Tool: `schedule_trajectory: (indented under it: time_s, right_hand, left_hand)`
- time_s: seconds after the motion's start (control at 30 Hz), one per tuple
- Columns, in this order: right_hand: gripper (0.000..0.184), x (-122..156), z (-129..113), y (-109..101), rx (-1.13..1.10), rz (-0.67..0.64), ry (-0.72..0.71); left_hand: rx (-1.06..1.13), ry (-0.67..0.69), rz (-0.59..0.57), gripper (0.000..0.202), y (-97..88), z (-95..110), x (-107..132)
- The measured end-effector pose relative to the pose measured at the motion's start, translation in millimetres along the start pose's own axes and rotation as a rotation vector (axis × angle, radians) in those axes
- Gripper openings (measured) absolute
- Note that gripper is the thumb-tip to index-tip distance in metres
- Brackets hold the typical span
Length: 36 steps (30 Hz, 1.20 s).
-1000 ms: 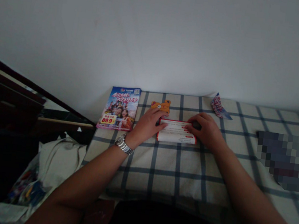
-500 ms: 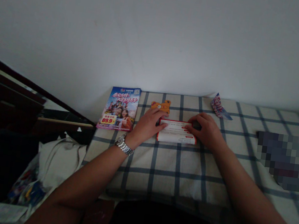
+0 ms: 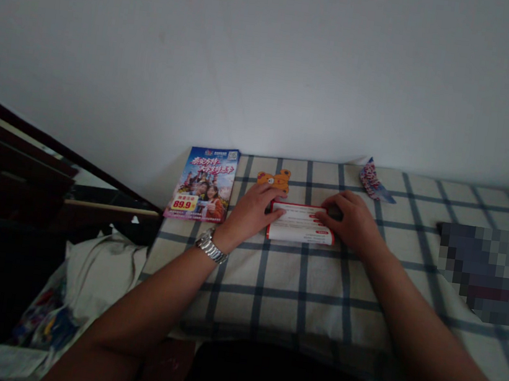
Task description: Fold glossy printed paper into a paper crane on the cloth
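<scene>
Red-bordered leaflet (image 3: 301, 224) lies flat on a checked cloth (image 3: 281, 269). The left hand (image 3: 251, 215) and right hand (image 3: 348, 221) rest half-open on its two ends, fingertips touching it, neither pinching. An orange bear-shaped card (image 3: 273, 180) sits at 11 o'clock from it, a travel brochure (image 3: 201, 183) at 9 o'clock, a crumpled printed wrapper (image 3: 374, 180) at 1 o'clock.

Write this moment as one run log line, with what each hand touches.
Left hand: red-bordered paper, left end | Right hand: same paper, right end | Nearby: orange bear-shaped card
</scene>
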State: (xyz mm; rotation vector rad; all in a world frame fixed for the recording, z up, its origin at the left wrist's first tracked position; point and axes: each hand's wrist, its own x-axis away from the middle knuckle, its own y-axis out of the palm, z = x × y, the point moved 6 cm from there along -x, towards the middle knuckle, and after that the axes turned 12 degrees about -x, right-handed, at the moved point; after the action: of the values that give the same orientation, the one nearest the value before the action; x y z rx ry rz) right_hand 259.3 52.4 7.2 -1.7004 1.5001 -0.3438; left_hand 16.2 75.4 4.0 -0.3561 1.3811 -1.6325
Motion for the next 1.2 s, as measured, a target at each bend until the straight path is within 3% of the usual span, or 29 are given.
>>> schedule_trajectory:
  time_s: [0.93,1.2]
  right_hand:
    - [0.012,-0.5,-1.5,-0.7,-0.005,-0.004,-0.003]
    - [0.013,0.3,-0.9,-0.5,-0.012,0.002,-0.001]
  left_hand:
    - [0.005,-0.008,-0.016,0.034,-0.9,1.9,0.0]
    - [-0.004,0.028,-0.019,0.017,-6.1,7.4,0.8]
